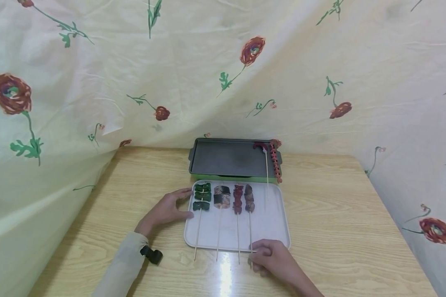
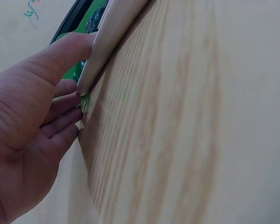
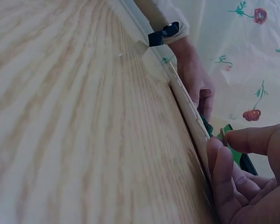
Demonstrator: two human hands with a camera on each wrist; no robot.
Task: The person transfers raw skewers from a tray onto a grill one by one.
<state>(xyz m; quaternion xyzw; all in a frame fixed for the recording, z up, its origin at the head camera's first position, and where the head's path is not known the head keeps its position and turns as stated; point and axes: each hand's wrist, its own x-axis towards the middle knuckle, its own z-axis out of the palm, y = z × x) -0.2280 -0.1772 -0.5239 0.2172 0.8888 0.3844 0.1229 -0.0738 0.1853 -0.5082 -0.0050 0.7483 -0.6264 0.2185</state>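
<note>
One light, probably stiff skewer [image 1: 249, 203] | right hand [image 1: 271, 258] pinches its bare stick end, likely best hold | left hand [image 1: 166, 208] loosely spread, touching tray [image 1: 270, 229] rim

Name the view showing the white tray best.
Head view: the white tray shows its surface and rim from above. Left wrist catches only part of an edge; right wrist, an edge nearly side-on.

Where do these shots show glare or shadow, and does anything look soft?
Head view: bright glare on the table, just below the tray; left wrist view: dark shadow along the tray's edge; right wrist view: the table's grain looks soft at left.
</note>
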